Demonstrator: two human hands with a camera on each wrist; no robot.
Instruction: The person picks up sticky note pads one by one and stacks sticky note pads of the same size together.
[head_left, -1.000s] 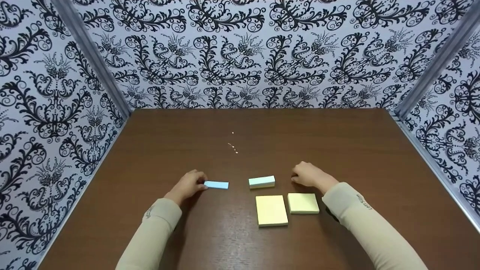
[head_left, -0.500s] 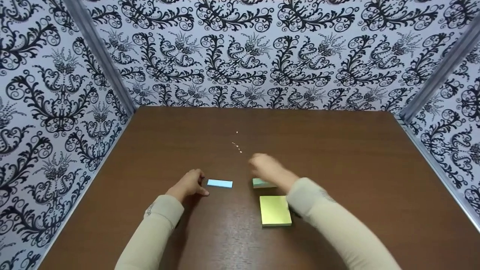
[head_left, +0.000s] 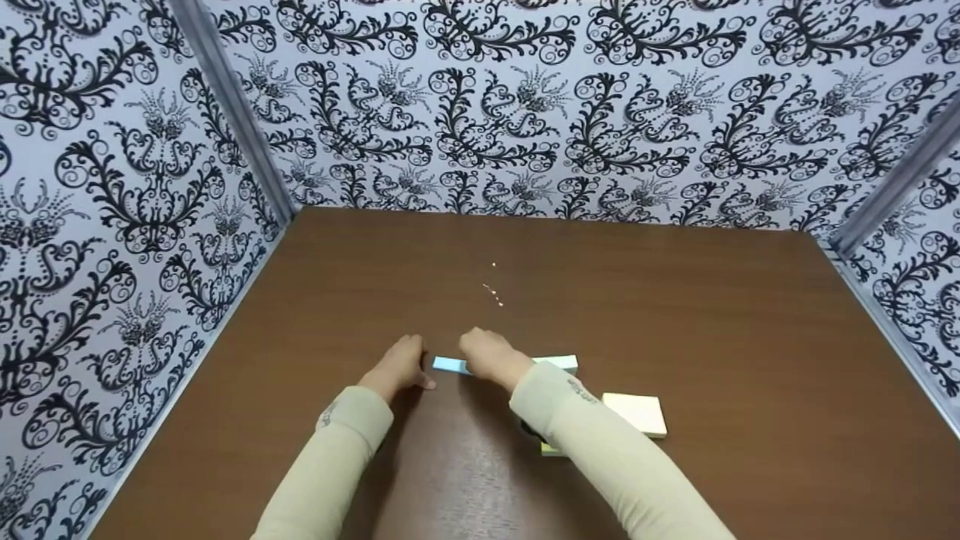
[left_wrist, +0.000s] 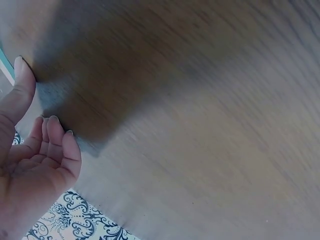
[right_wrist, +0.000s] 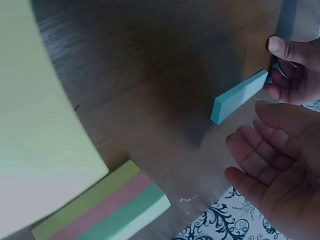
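A slim blue sticky-note pad (head_left: pixel 450 364) lies on the brown table between both hands. At its left end is my left hand (head_left: pixel 403 365), thumb and fingers apart, gripping nothing. My right hand (head_left: pixel 491 356) hovers over the pad's right end and hides that part in the head view. In the right wrist view, the right hand's (right_wrist: pixel 285 160) fingers are loosely bent with a gap between them and the blue pad (right_wrist: pixel 237 97). A block of narrow sticky notes in yellow, pink and green layers (right_wrist: pixel 107 202) lies to the right, partly behind the right wrist.
A pale yellow sticky-note pad (head_left: pixel 636 415) lies right of the right sleeve. Another yellow pad (head_left: pixel 551 450) is mostly hidden under that forearm. Small white specks (head_left: pixel 493 292) dot the table (head_left: pixel 637 292) farther back. Patterned walls (head_left: pixel 510 112) enclose the table's back and sides.
My left hand has let go of the blue pad and spread its thumb. My right hand has swung left from beside the pads, past the layered block, to the blue pad.
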